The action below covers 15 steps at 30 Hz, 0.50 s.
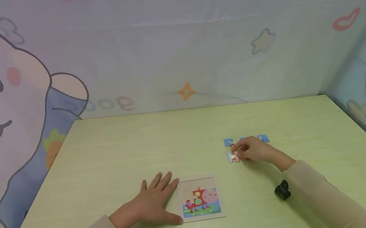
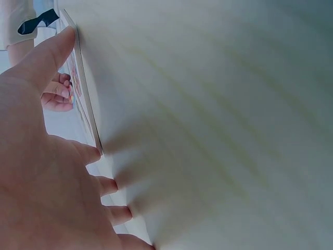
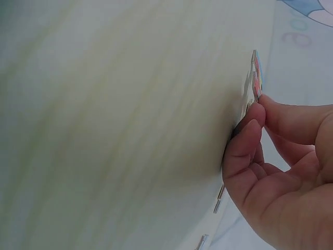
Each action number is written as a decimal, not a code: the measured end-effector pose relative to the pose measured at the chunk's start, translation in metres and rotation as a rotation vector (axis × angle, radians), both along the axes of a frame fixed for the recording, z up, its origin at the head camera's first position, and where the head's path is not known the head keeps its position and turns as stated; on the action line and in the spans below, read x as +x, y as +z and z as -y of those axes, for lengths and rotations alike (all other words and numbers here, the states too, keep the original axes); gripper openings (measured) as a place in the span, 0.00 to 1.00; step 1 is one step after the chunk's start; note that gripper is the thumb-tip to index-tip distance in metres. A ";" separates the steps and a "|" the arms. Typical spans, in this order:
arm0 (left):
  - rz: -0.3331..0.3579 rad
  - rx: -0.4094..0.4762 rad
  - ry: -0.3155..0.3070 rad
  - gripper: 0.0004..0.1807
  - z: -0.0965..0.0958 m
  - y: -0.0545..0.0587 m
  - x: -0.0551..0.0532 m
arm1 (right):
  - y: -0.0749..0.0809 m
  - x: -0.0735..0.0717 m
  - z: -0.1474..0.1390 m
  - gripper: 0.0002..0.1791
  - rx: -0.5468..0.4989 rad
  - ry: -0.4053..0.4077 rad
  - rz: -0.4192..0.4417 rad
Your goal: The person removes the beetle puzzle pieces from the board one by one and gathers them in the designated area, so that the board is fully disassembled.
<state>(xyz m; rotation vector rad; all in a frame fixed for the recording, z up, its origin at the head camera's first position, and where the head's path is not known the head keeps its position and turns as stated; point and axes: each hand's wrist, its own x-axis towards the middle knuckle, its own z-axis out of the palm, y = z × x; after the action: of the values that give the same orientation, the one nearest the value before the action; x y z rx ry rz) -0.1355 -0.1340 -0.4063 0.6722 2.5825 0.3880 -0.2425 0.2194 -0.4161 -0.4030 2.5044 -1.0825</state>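
My right hand [image 1: 255,149] pinches a jigsaw puzzle piece [image 1: 233,157] between thumb and fingers. In the right wrist view this piece [image 3: 257,78] is seen edge-on, raised at a tilt. My left hand [image 1: 154,203] lies with fingers spread at the left side of a framed puzzle board [image 1: 220,195]. Its thumb and index fingertip touch the frame's edge. Several pieces fill the board's lower part with a pink pig's head and red clothing, while bare backing shows along the top and upper left.
Loose puzzle pieces lie around the right hand, a blue one [image 1: 228,142] to its left and another blue one [image 1: 264,138] behind it; the hand partly hides others. The pale wooden table [image 1: 131,145] meets a cartoon-printed cloth [image 1: 160,54] at its back edge.
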 end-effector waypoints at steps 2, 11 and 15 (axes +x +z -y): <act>-0.005 0.001 0.000 0.58 0.000 0.000 0.000 | 0.001 0.001 -0.001 0.11 -0.001 0.024 -0.016; -0.008 0.009 0.000 0.58 0.001 0.000 0.000 | 0.001 -0.001 0.002 0.13 0.044 0.028 -0.022; -0.011 0.011 0.001 0.58 0.001 0.000 0.001 | 0.003 0.000 0.004 0.13 0.055 0.025 -0.033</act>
<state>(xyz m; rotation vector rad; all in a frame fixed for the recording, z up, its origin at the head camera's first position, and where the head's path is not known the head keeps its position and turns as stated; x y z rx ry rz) -0.1346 -0.1347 -0.4067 0.6787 2.5928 0.3999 -0.2421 0.2153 -0.4130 -0.4387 2.5448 -1.0022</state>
